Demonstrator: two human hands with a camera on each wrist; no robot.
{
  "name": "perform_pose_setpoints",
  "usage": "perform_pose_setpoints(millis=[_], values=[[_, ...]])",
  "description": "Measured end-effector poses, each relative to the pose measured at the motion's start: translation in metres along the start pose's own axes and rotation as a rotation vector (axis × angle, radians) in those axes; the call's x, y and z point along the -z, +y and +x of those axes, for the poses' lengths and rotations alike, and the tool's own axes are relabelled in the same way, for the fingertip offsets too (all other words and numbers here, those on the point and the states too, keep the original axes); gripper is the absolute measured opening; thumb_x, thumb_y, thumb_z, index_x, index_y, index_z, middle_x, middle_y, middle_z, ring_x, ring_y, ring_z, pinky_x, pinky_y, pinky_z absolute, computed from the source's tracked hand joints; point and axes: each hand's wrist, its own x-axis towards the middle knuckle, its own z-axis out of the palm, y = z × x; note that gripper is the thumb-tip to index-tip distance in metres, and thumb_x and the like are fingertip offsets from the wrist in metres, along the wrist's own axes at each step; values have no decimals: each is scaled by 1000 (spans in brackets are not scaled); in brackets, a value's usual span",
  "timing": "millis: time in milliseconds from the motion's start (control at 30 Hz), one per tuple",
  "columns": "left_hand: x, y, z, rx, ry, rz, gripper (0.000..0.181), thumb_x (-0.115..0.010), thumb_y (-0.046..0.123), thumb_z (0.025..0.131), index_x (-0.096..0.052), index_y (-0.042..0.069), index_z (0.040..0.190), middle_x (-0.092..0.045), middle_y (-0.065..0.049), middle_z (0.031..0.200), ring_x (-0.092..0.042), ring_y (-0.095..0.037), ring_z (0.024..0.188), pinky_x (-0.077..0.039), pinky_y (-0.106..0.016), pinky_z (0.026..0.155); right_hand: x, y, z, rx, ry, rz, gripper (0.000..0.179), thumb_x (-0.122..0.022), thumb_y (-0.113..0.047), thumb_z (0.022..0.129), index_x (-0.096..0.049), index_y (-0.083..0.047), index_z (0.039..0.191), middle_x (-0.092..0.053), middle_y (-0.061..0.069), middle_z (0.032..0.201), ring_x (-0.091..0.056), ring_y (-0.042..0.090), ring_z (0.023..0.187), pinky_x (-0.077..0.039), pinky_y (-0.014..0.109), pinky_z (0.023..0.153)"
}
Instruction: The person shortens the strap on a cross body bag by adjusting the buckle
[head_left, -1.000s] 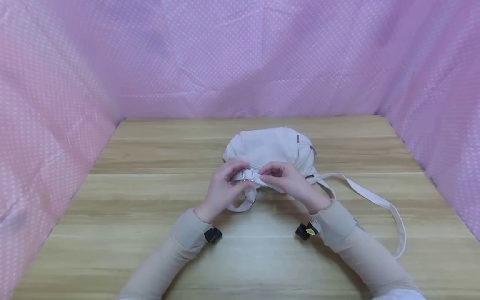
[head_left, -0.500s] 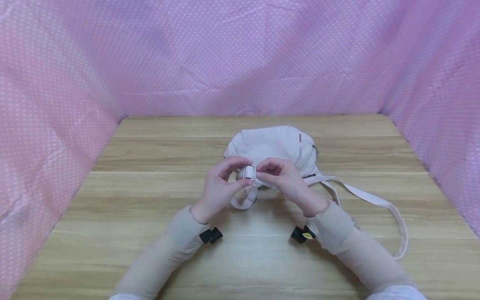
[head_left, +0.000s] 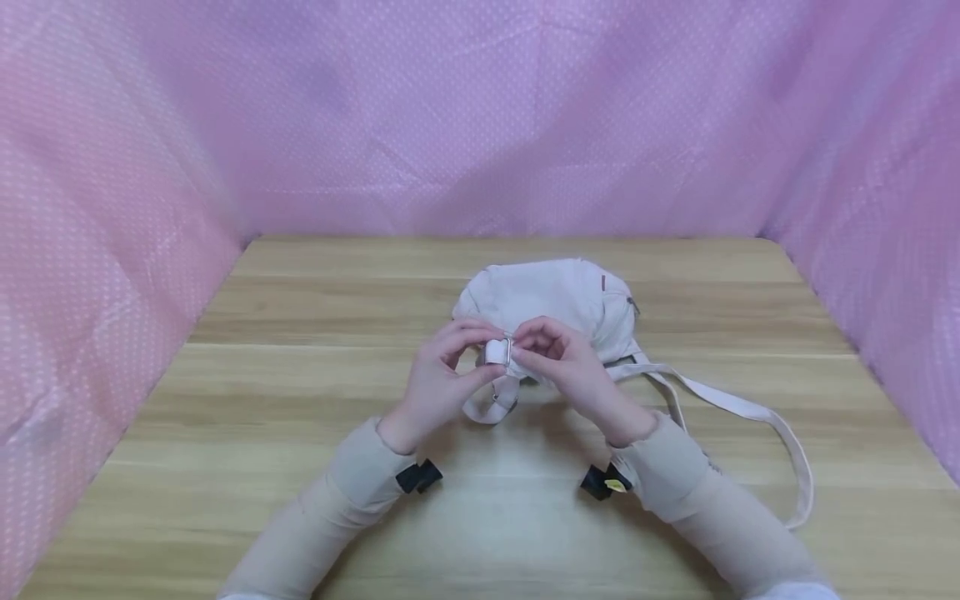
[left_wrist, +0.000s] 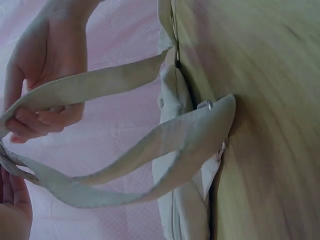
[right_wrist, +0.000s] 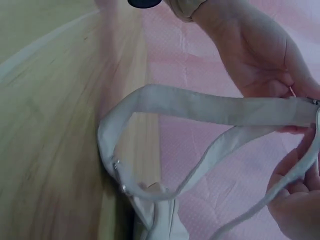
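A small off-white bag (head_left: 540, 296) lies on the wooden table, beyond both hands. In front of it my left hand (head_left: 438, 375) pinches a pale webbing strap (head_left: 495, 352) beside a metal slide buckle (head_left: 509, 350), between thumb and fingers. My right hand (head_left: 570, 367) pinches the strap at the buckle's right side. Both wrist views show the strap (left_wrist: 100, 87) held above the tabletop, with a lower loop (right_wrist: 150, 100) hanging toward the table. Another metal fitting (left_wrist: 205, 105) shows on that loop. Fingers partly cover the buckle.
A long loose strap (head_left: 780, 425) curves over the table (head_left: 262, 400) to the right, passing behind the right forearm. Pink dotted cloth (head_left: 480, 117) surrounds the table at the back and sides. Black wrist-worn devices (head_left: 420, 477) sit inside both cuffs.
The buckle has turned from facing the camera to nearly edge-on, and a short fold of strap now stands out on its left. Both hands stay close together, shifting only slightly.
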Motion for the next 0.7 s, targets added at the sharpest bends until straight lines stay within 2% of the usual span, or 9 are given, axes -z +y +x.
perform_pose_setpoints(millis=[133,267,467,700], values=[[3,0,0,2,14,-9,30,-70,-13,71,-63,-10,100,-61,-22,104,-56,-9,100,-50,-19,87,7,7,-1,-33,-28,-59,14,-58,-6,89,-57,-8,103,-62,-11,85,-54,4,76,-45,17,67],[5,1,2,-14,13,-17,30,-70,-14,71,-62,-11,100,-60,-24,104,-56,-8,99,-50,-17,84,13,10,-1,-26,-18,-113,14,-59,-7,89,-58,-2,102,-61,-12,83,-52,4,73,-44,18,66],[7,0,1,-26,-42,-4,31,-71,-12,72,-62,-8,101,-62,-22,105,-56,-8,97,-50,-19,81,11,7,-1,19,-31,-93,15,-61,-4,86,-59,5,98,-63,-12,79,-51,4,69,-44,17,62],[6,1,-3,-10,-116,44,31,-72,-8,72,-64,-3,102,-62,-17,105,-55,-10,101,-50,-30,91,5,9,-5,60,-25,-105,13,-62,-1,85,-59,6,96,-62,-14,78,-51,3,68,-43,16,60]])
